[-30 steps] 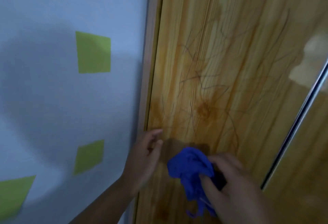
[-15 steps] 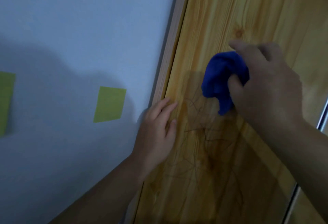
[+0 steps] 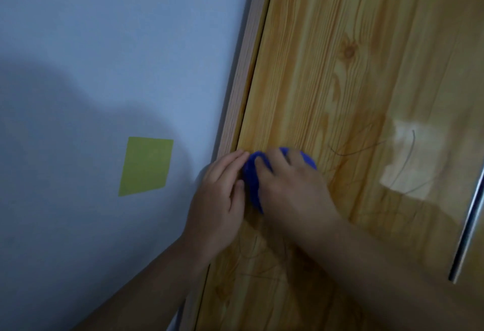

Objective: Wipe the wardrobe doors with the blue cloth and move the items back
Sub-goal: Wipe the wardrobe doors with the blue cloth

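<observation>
While the wiping step is judged to be in hand, the blue cloth (image 3: 251,181) is held bunched under the right hand (image 3: 290,189), whose fingers are curled over it and pressed to the wardrobe door (image 3: 327,94), close beside the door's left edge. The left hand (image 3: 222,199) is laid flat, holding nothing, just left of the cloth, across that edge. Beyond the edge, a green square (image 3: 146,165) is seen on the pale wall (image 3: 104,42). Scribbled marks remain on the door; a further pressed stroke rightward is judged necessary.
</observation>
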Demonstrator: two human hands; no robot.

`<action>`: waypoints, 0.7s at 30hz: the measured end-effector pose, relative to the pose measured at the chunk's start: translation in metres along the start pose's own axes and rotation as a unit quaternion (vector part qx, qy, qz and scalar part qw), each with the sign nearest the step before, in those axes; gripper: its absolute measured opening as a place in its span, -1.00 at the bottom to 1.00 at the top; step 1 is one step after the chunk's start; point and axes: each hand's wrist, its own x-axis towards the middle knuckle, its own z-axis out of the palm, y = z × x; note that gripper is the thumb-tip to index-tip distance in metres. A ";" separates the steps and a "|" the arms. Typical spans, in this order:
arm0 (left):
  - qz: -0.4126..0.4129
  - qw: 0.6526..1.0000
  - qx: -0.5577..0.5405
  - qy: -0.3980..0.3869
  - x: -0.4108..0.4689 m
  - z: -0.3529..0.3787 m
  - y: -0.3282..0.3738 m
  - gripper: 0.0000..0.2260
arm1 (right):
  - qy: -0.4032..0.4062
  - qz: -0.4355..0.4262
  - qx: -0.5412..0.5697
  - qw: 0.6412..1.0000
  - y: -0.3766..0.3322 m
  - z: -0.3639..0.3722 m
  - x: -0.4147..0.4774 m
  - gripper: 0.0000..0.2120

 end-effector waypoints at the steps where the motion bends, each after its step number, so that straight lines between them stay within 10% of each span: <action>1: -0.001 1.000 -0.006 0.002 0.000 0.000 -0.002 -0.55 | -0.007 -0.022 0.017 1.000 -0.009 0.008 -0.009 -0.63; 11: 0.012 0.999 -0.045 0.026 -0.002 0.003 -0.007 -0.59 | -0.028 -0.136 0.018 0.990 -0.001 0.016 -0.034 -0.62; 15: 0.027 0.999 -0.036 0.025 -0.001 0.003 -0.006 -0.59 | -0.017 -0.065 -0.042 0.997 0.053 -0.012 0.006 -0.31; 21: 0.072 0.996 0.027 0.039 0.001 0.004 -0.001 -0.65 | 0.123 0.044 -0.057 0.990 0.114 -0.049 0.070 -0.68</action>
